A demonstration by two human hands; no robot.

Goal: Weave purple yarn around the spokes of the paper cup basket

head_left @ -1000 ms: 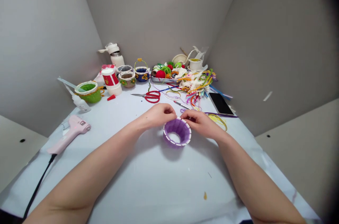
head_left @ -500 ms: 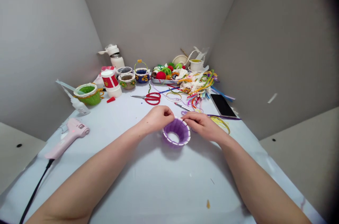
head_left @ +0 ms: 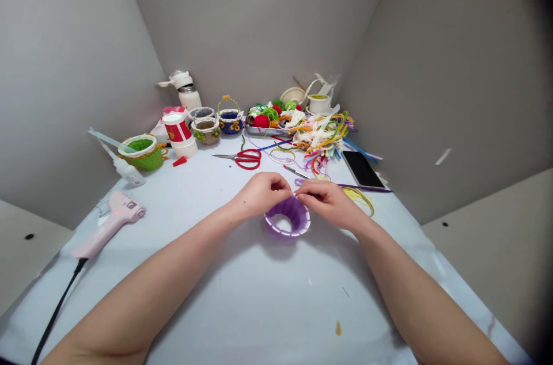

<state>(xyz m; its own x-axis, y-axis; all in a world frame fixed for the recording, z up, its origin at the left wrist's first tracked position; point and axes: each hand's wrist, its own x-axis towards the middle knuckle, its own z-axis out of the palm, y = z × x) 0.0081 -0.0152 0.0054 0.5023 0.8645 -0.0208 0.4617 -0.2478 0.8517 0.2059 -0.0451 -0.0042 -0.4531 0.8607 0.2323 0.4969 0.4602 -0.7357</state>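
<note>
A small purple woven basket with a white-dashed rim sits in front of me, its opening facing up and its pale bottom showing inside. At its far rim, my left hand is closed in a pinch, thumb and fingers on the edge. Close beside those fingertips, my right hand also pinches at the rim; what lies between its fingers is too small to make out. Just behind the hands lies a bit of purple yarn.
Red-handled scissors, a pen and a phone lie beyond the hands. A pink glue gun rests at left near a glue bottle and a green basket. Behind are a yarn pile and a blue basket.
My left hand has slid right along the far rim, so its fingertips are now nearly against those of my right hand. The basket stays in place.
</note>
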